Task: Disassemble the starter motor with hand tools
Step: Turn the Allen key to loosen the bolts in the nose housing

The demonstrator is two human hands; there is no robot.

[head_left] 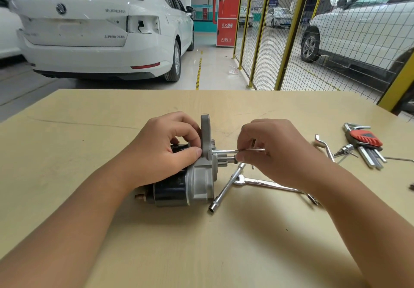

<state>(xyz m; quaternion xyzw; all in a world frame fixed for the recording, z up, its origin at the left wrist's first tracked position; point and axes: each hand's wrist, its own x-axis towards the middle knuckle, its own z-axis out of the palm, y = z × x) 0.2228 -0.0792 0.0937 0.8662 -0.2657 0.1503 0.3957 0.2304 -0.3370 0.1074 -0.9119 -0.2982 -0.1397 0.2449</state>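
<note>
Left hand (pixel 165 151) grips the starter motor (pixel 190 175), hiding its top; right hand (pixel 268 151) pinches a half-hidden hex key (pixel 226 151).

Pale tan wooden tabletop (pixel 89 142), faint scratch lines on the surface. Lying on it: black-bodied starter motor with grey cast-aluminium nose housing (pixel 190 182), centre. Just right of it, chrome T-shaped socket wrench (pixel 226 186) crossing a chrome combination spanner (pixel 268 184). Far right: bent chrome offset wrench (pixel 324 146), hex key set in red holder (pixel 367 144), loose thin hex key (pixel 398 159).
</note>
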